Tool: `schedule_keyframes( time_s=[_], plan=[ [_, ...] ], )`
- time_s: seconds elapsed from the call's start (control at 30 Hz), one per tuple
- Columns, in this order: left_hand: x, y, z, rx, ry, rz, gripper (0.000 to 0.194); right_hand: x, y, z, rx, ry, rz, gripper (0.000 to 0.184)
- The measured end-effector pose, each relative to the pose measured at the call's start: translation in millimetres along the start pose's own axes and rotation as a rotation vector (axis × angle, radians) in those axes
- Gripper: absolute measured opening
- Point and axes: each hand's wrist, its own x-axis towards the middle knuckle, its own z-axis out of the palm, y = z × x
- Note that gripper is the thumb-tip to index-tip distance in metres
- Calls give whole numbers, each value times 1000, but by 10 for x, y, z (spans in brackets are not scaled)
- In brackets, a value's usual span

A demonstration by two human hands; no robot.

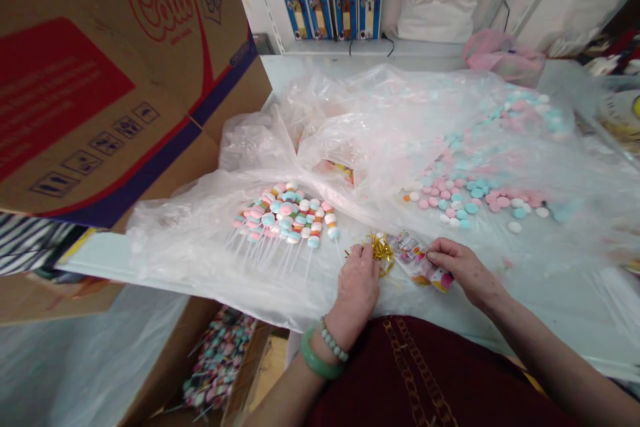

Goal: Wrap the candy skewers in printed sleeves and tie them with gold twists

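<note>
Gold twist ties [383, 251] lie in a small heap at the front of the table. My left hand [358, 278] is closed at the left side of the heap, its fingertips partly hidden; bits of gold stick out beside them. To the right, a clear printed plastic bag [414, 255] lies against the heap. My right hand [463, 268] pinches its right edge between thumb and fingers. Further left rests a bunch of candy skewers [287, 217], pink, white and blue pieces on white sticks.
Loose pastel candies [470, 200] spill across a clear plastic sheet [240, 147]. A big cardboard box [125, 80] stands at the left. Below the table edge, another box holds many skewers [223, 357]. Behind, a shelf [425, 48] carries blue packages [333, 13].
</note>
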Motion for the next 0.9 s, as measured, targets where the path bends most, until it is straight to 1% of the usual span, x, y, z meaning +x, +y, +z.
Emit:
schedule_keyframes(
  time_s=[0.07, 0.13, 0.2, 0.23, 0.27, 0.33, 0.4, 0.43, 0.5, 0.57, 0.63, 0.7, 0.73, 0.77, 0.83, 0.87, 0.9],
  plan=[
    [-50, -59, -61, -82, 42, 31, 31, -20, -93, 120, 58, -6, -44, 18],
    [-84, -120, -137, -197, 141, 28, 30, -6, -168, 262, 122, -33, -59, 19],
    [-104, -150, -214, -413, 214, -2, 26, 27, -221, 418, 176, -40, -34, 21],
    [-110, -146, -250, -566, 215, -26, 24, 45, -239, 499, 202, -42, -20, 23],
    [-116, -130, -281, -741, 179, -58, 22, 61, -253, 584, 225, -46, -9, 25],
    [-123, -77, -327, -1109, 38, -145, 23, 81, -270, 763, 239, -67, -17, 27],
    [-130, -34, -349, -1445, -68, -257, 27, 82, -276, 949, 168, -79, -76, 27],
    [-137, -31, -353, -1580, -78, -310, 27, 77, -275, 1040, 105, -76, -121, 27],
    [-164, -77, -348, -1760, -29, -405, 26, 60, -265, 1209, -33, -64, -210, 26],
    [-215, -192, -331, -1831, 16, -478, 27, 45, -249, 1342, -153, -87, -262, 26],
    [-286, -350, -311, -1831, 43, -535, 29, 51, -238, 1421, -268, -179, -275, 28],
    [-361, -516, -297, -1797, 102, -594, 28, 101, -246, 1440, -416, -258, -321, 30],
    [-396, -590, -298, -1780, 150, -627, 27, 147, -260, 1430, -519, -254, -384, 29],
    [-428, -655, -305, -1766, 199, -653, 26, 206, -280, 1412, -649, -222, -475, 27],
    [-475, -748, -337, -1758, 268, -659, 24, 352, -330, 1362, -966, -127, -697, 24],
    [-489, -779, -359, -1757, 287, -635, 23, 428, -353, 1336, -1132, -126, -783, 26],
    [-499, -801, -382, -1756, 299, -603, 23, 497, -370, 1311, -1276, -161, -842, 28]
  ],
)
